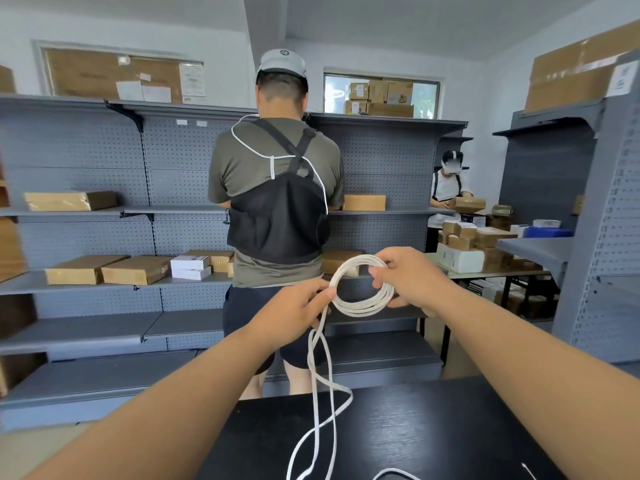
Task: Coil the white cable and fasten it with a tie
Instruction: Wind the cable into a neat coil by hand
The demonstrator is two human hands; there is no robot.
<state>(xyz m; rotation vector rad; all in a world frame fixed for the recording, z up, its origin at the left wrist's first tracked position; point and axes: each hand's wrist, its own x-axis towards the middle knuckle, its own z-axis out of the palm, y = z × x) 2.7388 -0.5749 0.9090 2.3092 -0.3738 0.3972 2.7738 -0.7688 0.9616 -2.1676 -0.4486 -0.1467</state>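
The white cable (360, 306) is partly wound into a round coil of several turns, held up in the air in front of me. My right hand (412, 278) grips the coil on its right side, fingers curled round the turns. My left hand (298, 306) pinches the cable at the coil's left edge. From there the loose length (320, 382) hangs down in long loops onto the black table (433, 431). A thin white strip (529, 471), perhaps a tie, lies at the table's near right edge.
A person (277, 209) stands just beyond the table with their back to me, facing grey pegboard shelves (104, 278) that carry cardboard boxes. Another person (450, 192) handles boxes at the far right, beside a grey shelf unit (602, 220).
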